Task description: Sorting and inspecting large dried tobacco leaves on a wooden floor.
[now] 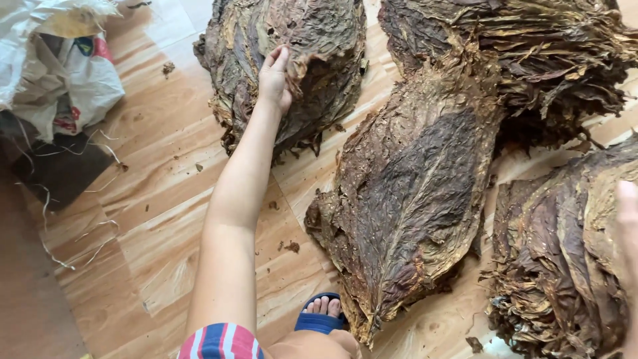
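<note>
While the left hand (274, 78) presses its fingers onto the far leaf pile (292, 66) near the floor's (159, 219) top edge, brittle edges could crumble under a rough tug; that pile runs long-axis away from the person; right hand (628, 219) blurred, grip unclear.

Striped sleeve (220, 341), blue sandal (320, 322)

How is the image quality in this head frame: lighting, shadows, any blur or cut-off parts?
Head view: soft, even daylight, no hard shadows, only a faint sheen on the wood-pattern floor. The left hand on the far leaf pile is sharp, as is the middle leaf pile. The right hand is blurred and cut off by the right edge. The white sack is slightly overexposed.
</note>
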